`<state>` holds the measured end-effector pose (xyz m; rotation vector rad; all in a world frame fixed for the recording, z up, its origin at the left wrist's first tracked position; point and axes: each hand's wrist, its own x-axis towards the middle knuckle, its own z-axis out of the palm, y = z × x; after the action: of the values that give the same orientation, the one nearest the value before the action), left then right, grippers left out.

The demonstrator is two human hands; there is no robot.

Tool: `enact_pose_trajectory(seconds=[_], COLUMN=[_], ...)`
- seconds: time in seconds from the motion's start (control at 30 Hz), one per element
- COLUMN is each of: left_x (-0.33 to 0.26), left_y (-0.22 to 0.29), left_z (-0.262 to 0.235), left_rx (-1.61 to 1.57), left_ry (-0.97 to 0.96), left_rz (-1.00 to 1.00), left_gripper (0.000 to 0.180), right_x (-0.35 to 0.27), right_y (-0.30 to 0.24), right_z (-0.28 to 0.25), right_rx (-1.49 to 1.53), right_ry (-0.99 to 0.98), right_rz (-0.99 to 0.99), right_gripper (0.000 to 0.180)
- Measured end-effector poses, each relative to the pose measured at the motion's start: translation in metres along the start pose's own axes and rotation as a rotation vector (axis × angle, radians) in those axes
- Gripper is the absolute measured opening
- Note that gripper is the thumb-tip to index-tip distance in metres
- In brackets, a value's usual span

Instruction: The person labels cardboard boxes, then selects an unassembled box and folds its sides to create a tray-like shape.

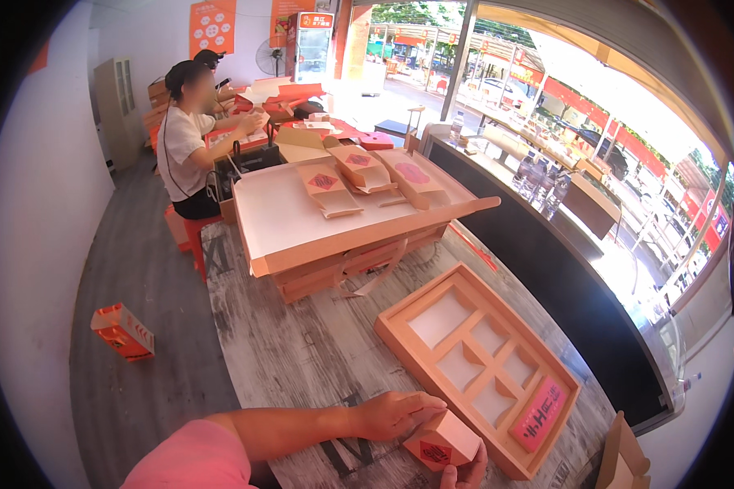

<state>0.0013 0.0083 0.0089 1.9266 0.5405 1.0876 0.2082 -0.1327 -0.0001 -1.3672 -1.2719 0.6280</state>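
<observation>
A small tan carton (442,444) with a dark red diamond label is between my hands, just above the table at the lower middle. My left hand (393,414) has its fingers drawn together against the carton's far upper edge. From the near right side, my right hand (469,474) grips the carton, thumb on the labelled face; much of this hand is cut off by the lower edge. Close beyond lies a brown cardboard tray (510,319) with several compartments, pale inside. A pink-red printed piece (540,414) fills its nearest right slot; the other compartments hold nothing visible.
A large shallow cardboard lid (269,232) farther along the table carries several flattened cartons (359,169). A dark-fronted counter (538,244) with bottles runs along the right. Brown cardboard (624,456) stands at lower right. A seated person (189,147) works at the far left; an orange bag (123,332) stands on the floor.
</observation>
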Motion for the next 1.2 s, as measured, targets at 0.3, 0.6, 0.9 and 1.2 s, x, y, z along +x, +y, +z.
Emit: enact_pose_trajectory(seconds=[0.3,0.6,0.9,1.2], left_x=[-0.008,-0.007,-0.001,-0.001], left_y=[-0.013,-0.017,-0.006,0.0], left_z=[0.005,-0.002,-0.002,-0.005], left_rx=[-0.005,0.056,-0.016,-0.092], left_ry=[-0.003,0.042,0.054,-0.007], left_rz=[-0.097,0.027,0.183,0.168], left_gripper=[0.049,0.048,0.048,0.042], right_x=[-0.002,-0.003,0.002,0.004], right_y=[0.011,0.017,0.011,-0.003], right_z=[-0.01,-0.006,-0.005,-0.001], right_rx=[-0.161,0.181,0.299,0.25], right_ry=[-0.049,-0.093,-0.143,-0.178], right_rz=[-0.086,0.119,0.145,0.181], right_gripper=[0.052,0.058,0.078,0.094])
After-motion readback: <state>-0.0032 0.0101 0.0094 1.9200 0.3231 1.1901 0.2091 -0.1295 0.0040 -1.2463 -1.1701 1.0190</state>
